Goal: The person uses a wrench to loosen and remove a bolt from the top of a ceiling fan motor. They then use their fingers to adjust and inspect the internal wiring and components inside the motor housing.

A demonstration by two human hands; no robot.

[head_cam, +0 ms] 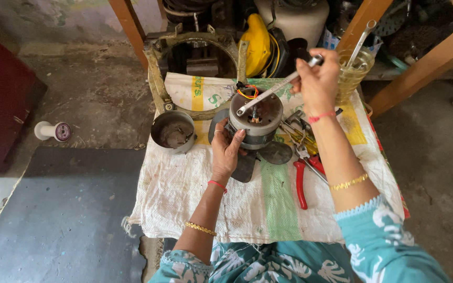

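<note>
Sacking-covered table (247,209), far edge — left hand (225,149) clasps motor (256,118); right hand (316,78) fisted round spanner (273,89) atop it.

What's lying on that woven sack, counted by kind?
Motor body, held by the left hand: 1
Spanner, held by the right hand: 1
Metal cup-shaped cover: 1
Red-handled pliers: 1
Screwdrivers, bundled, count unclear: at least 2
Total: at least 6
</note>
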